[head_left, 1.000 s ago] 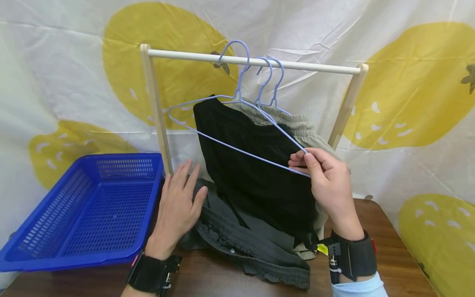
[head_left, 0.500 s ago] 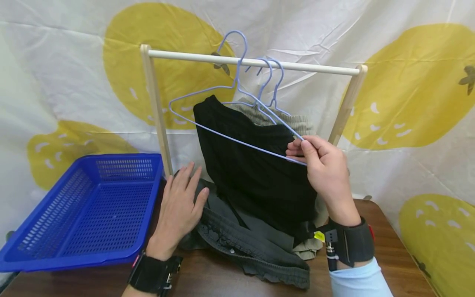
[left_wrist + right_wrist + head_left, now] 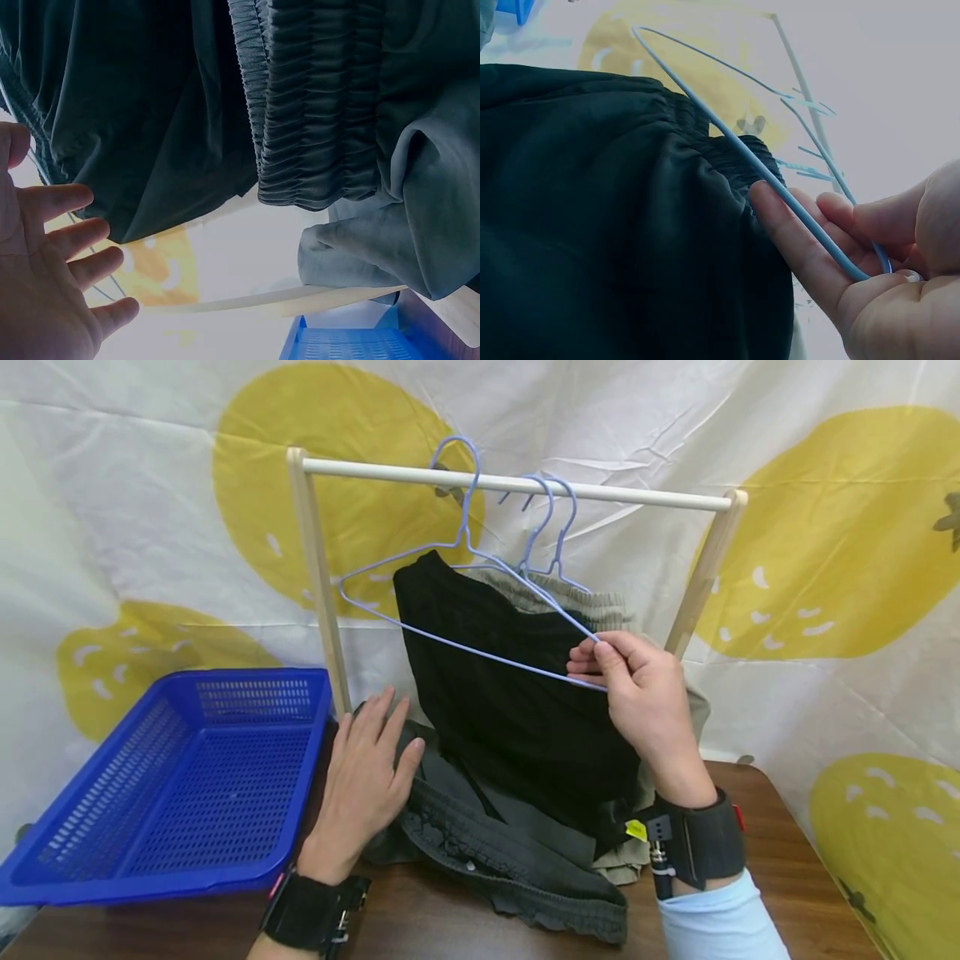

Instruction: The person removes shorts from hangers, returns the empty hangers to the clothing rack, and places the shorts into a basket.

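Note:
In the head view my right hand [image 3: 648,706] pinches the lower right corner of a bare lavender wire hanger [image 3: 480,652] between thumb and fingers. The hanger's hook arches above the rack's white rail [image 3: 375,471]; whether it bears on the rail I cannot tell. Behind the hanger hang black shorts [image 3: 510,718] and light grey elastic-waist bottoms [image 3: 600,606], below two more lavender hooks. My left hand [image 3: 363,768] lies with straight, spread fingers beside crumpled dark grey elastic-waist bottoms [image 3: 517,860]. The left wrist view shows these fingers [image 3: 90,240] holding nothing.
A blue plastic basket [image 3: 217,793] stands left of the rack. Wooden rack posts [image 3: 315,577] rise on both sides. The brown tabletop [image 3: 765,843] ends at the right, and a white cloth with yellow fruit prints [image 3: 817,527] hangs behind.
The right hand first raised the hanger, lifting its hook higher above the rail, then lowered it and moved it left. The left hand has stayed almost still.

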{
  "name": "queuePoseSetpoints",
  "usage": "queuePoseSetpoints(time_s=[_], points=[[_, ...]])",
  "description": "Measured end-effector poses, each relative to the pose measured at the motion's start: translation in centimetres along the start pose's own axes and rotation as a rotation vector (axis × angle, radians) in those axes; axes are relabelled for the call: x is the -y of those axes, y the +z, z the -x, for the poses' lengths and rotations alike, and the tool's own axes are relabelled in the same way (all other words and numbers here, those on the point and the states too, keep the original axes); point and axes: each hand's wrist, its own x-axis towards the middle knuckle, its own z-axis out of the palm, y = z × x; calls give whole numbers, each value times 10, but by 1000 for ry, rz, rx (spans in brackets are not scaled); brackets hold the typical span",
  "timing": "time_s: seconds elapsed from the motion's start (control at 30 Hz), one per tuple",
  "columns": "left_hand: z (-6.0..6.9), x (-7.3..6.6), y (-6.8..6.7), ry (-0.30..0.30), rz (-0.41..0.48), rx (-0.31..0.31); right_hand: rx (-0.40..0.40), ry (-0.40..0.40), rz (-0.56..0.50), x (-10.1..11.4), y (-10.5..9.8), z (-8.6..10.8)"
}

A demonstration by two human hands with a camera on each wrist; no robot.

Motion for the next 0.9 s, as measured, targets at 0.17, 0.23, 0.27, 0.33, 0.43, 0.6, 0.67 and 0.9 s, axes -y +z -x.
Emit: queuePoseSetpoints(time_s=[0.17, 0.23, 0.27, 0.33, 0.43, 0.6, 0.67, 0.9], points=[[0, 1, -1, 6, -6, -8, 6, -18, 7, -4, 2, 3], [0, 1, -1, 5, -5, -10, 5, -25, 9, -6, 4, 5], [0, 1, -1, 4, -3, -11, 6, -25, 3, -7, 4, 6], [0, 1, -1, 4, -1, -11, 8, -22, -5, -9, 6, 9], [-1, 1, -1, 2, 1, -5, 15, -12, -18, -13, 7, 13], [-1, 0, -1, -7, 5, 13, 29, 2, -40, -18, 10, 20], [-1, -1, -1, -13, 4, 21, 36, 5, -57, -21, 10, 24], [-1, -2, -2, -12, 0, 23, 34, -30, -61, -32, 13, 40]])
